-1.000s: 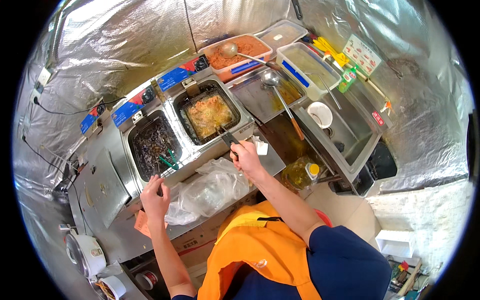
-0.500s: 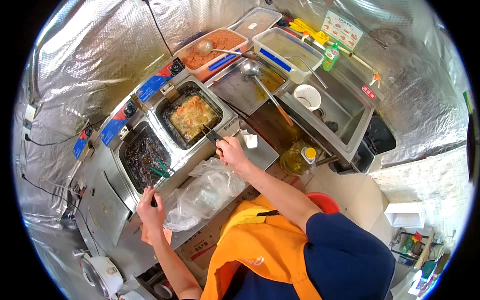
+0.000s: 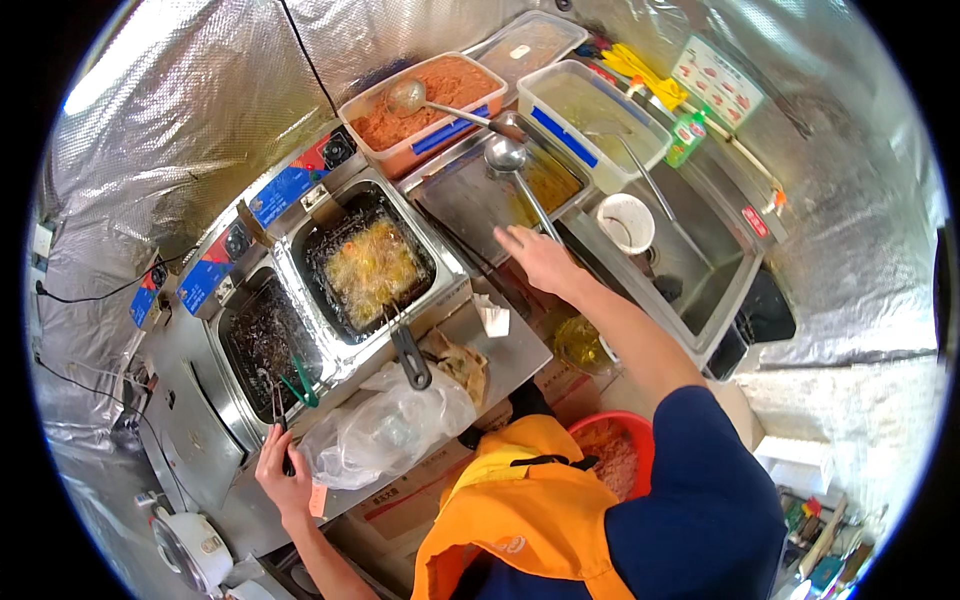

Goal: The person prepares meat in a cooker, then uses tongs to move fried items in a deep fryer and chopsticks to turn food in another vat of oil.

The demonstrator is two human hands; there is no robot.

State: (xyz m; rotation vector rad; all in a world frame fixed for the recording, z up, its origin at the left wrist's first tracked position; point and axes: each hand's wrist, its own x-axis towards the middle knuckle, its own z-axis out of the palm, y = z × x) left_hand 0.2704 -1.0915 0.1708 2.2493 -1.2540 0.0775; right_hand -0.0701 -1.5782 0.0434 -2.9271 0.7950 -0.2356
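Observation:
My left hand (image 3: 284,472) is closed round the black grip of a metal-shanked handle (image 3: 279,405) that reaches into the left fryer (image 3: 262,335). Beside that shank a green handle (image 3: 301,384) leans on the fryer's rim. My right hand (image 3: 541,260) has its fingers stretched out, close to the shaft of a steel ladle (image 3: 506,155); the ladle's lower handle is hidden at the hand. In the right fryer a golden battered mass (image 3: 375,275) bubbles in dark oil. A black handle (image 3: 411,358) sticks out over that fryer's front edge, with no hand on it.
A clear plastic bag (image 3: 390,425) lies before the fryers. Behind the tray stand a tub of reddish mince (image 3: 440,85) with another ladle and a tub of cloudy liquid (image 3: 590,120). To the right is a steel sink (image 3: 700,270) holding a white bucket (image 3: 626,222). A red basin (image 3: 640,440) stands below.
My right hand has let go of the right fryer's black handle and moved right towards the ladle. My left hand stays at its handle. The view has shifted a little.

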